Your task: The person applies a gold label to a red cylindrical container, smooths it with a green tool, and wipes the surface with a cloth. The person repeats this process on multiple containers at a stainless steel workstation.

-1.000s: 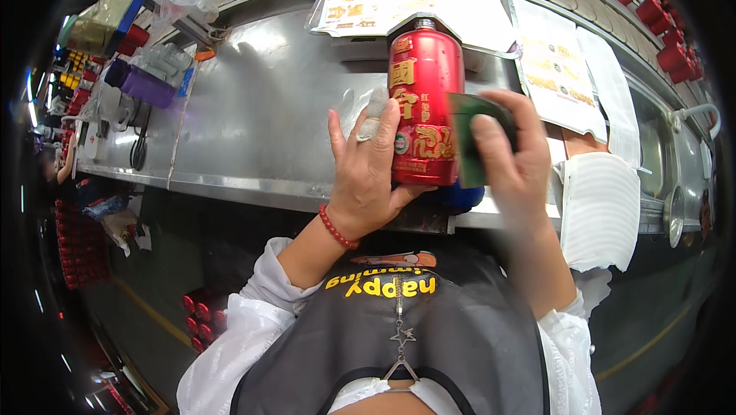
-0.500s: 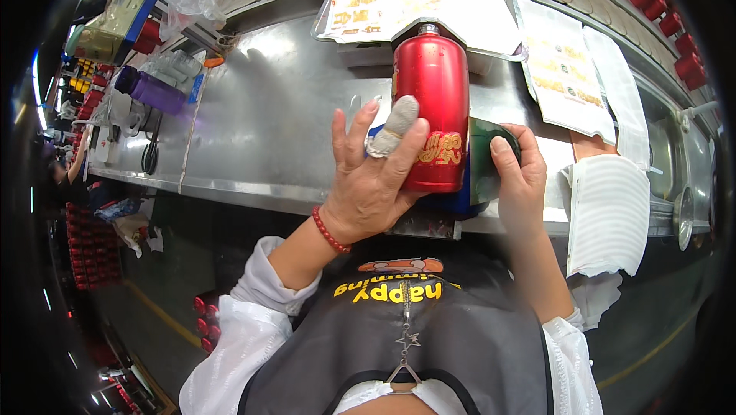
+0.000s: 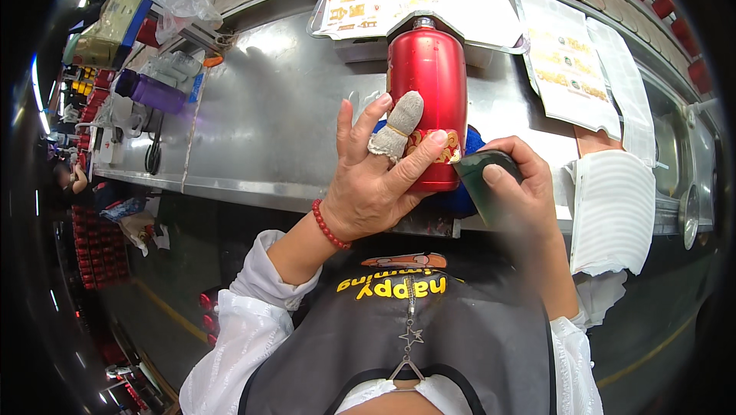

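Observation:
A glossy red metal bottle (image 3: 429, 70) with a gold ornamental decal (image 3: 437, 145) near its base lies on the bench, its neck pointing away from me. My left hand (image 3: 383, 158) holds it from the left side, the thumb pressed on the decal. One finger of that hand wears a grey cloth cover (image 3: 397, 127). In my right hand (image 3: 529, 185) is a flat dark green scraper (image 3: 481, 177), pinched between thumb and fingers. Its edge meets the bottle's lower right side by the decal. Blue cloth (image 3: 473, 143) shows under and beside the bottle.
A tray (image 3: 512, 1) with decal sheets stands beyond the bottle. More sheets (image 3: 571, 70) and a folded white cloth (image 3: 613, 212) lie to the right. A purple bottle (image 3: 149, 91) lies at left on the metal bench (image 3: 261, 124). Several red bottles line the far side.
The bottle has rolled slightly, bringing the decal toward the left under my left thumb. My right hand has lowered a little and tilted the scraper at the bottle's side.

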Motion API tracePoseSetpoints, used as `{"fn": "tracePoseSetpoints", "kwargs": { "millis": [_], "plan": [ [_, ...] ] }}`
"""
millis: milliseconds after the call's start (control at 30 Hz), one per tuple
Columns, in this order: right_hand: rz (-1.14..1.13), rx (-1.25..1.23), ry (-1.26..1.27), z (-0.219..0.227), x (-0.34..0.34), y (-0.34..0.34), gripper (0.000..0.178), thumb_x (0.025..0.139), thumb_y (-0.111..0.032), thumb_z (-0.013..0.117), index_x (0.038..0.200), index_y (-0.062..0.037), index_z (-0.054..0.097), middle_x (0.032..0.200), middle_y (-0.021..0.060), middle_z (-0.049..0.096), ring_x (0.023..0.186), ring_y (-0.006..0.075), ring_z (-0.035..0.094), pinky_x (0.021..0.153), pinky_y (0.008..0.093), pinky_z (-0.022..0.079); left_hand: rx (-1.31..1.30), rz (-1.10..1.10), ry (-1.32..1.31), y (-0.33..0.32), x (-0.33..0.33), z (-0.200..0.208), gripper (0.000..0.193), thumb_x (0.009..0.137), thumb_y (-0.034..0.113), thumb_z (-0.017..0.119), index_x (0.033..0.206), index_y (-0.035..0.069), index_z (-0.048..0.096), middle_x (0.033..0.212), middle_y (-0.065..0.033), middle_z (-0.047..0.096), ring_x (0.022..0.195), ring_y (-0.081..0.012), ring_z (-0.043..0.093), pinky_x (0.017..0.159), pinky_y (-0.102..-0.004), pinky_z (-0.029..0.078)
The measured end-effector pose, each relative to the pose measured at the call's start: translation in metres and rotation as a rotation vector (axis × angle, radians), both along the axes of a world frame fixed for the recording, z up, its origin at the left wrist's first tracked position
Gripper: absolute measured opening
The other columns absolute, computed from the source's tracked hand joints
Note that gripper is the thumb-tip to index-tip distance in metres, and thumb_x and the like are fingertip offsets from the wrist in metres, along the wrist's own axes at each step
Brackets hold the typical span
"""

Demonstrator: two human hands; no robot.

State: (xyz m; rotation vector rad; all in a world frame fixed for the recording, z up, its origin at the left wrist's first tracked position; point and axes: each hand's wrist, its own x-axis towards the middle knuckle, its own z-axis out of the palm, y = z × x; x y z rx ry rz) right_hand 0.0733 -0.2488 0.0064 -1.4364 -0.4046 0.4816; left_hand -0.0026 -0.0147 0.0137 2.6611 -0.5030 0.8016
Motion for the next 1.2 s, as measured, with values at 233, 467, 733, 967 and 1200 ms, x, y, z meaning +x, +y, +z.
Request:
{"fn": "tracePoseSetpoints", "kwargs": {
  "millis": [233, 467, 733, 967, 1200],
  "plan": [
    [-0.035, -0.001, 0.066, 0.001, 0.000, 0.006, 0.020, 0.094, -0.014, 0.066, 0.108, -0.0005, 0.062, 0.092, 0.0007, 0.066, 0.085, 0.0066, 0.058, 0.076, 0.0227, 0.048, 0.026, -0.013, -0.001, -0.005, -0.003, 0.002, 0.054, 0.083, 0.034, 0.076, 0.134, 0.024, 0.063, 0.149, -0.0180, 0.049, 0.145, -0.0363, 0.028, 0.122, -0.0549, 0.006],
    [-0.028, 0.023, 0.018, 0.002, -0.003, 0.003, 0.020, 0.095, -0.013, 0.065, 0.109, 0.0002, 0.061, 0.093, 0.0013, 0.065, 0.085, 0.0072, 0.058, 0.077, 0.0226, 0.048, 0.026, -0.061, -0.019, -0.005, -0.003, 0.005, 0.048, 0.088, 0.036, 0.071, 0.133, 0.020, 0.065, 0.144, -0.0195, 0.054, 0.143, -0.0368, 0.031, 0.122, -0.0540, 0.006],
    [-0.087, 0.022, 0.099, -0.004, -0.005, 0.001, 0.021, 0.095, -0.014, 0.066, 0.109, 0.0005, 0.060, 0.092, 0.0012, 0.065, 0.083, 0.0067, 0.058, 0.075, 0.0227, 0.048, 0.012, 0.008, 0.003, -0.004, -0.006, 0.005, 0.057, 0.089, 0.042, 0.070, 0.137, 0.014, 0.061, 0.143, -0.0180, 0.056, 0.138, -0.0372, 0.039, 0.121, -0.0576, 0.008],
    [-0.041, 0.029, 0.034, -0.002, -0.005, 0.003, 0.021, 0.096, -0.015, 0.065, 0.109, 0.0002, 0.061, 0.092, 0.0014, 0.065, 0.083, 0.0071, 0.058, 0.075, 0.0236, 0.049, 0.058, -0.007, -0.047, -0.001, -0.004, 0.002, 0.052, 0.088, 0.043, 0.069, 0.135, 0.019, 0.063, 0.144, -0.0180, 0.055, 0.138, -0.0363, 0.039, 0.121, -0.0568, 0.008],
    [-0.094, 0.028, 0.097, -0.007, -0.006, -0.001, 0.021, 0.096, -0.016, 0.066, 0.109, -0.0002, 0.061, 0.093, 0.0009, 0.066, 0.084, 0.0068, 0.058, 0.076, 0.0229, 0.048, 0.068, -0.023, -0.037, -0.001, -0.004, 0.004, 0.050, 0.087, 0.039, 0.072, 0.134, 0.024, 0.063, 0.142, -0.0121, 0.058, 0.139, -0.0340, 0.039, 0.121, -0.0568, 0.007]
  ]
}}
